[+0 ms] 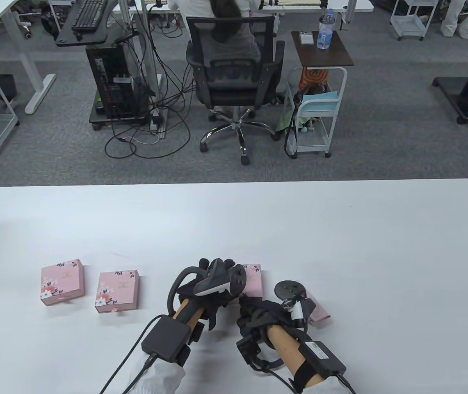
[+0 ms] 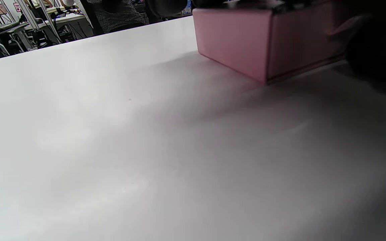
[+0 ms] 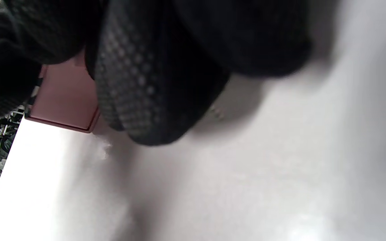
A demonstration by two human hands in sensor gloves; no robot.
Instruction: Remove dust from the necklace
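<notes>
- Far left on the white table (image 1: pixel 340 230) sit two closed pink boxes with flower prints, the first box (image 1: pixel 62 282) and the second box (image 1: pixel 117 289), just beside each other and well apart from the hands. Neither is in the way.
- The left hand (image 1: pixel 211 287) lies over the near side of a third pink box (image 1: pixel 253 280). The left wrist view shows that third box (image 2: pixel 263 43) close up with something dark across its top, but the tracker hides the fingers from above, so whether they clamp the box or only rest on it I cannot tell.
- The right hand (image 1: pixel 264 314) is just beside the left, low to the table. Its gloved fingers (image 3: pixel 152 83) look bunched and curled downward in the right wrist view; whether they pinch anything I cannot tell.
- The necklace itself I cannot see anywhere. My guess is it is inside the third box or under the hands.
- Right of the right hand lies a flat pink piece (image 1: pixel 320 312), perhaps a lid or a cloth; it is partly hidden.
- What could go wrong, to my eye: the two hands are crowded together, so a light box could slide or tip if pulled one-handed, and a thin chain could snag on glove fabric or spill onto the table.
- Beyond the table a person sits in an office chair (image 1: pixel 234 78), and a water bottle (image 1: pixel 325 29) stands on a small cart, well clear.
</notes>
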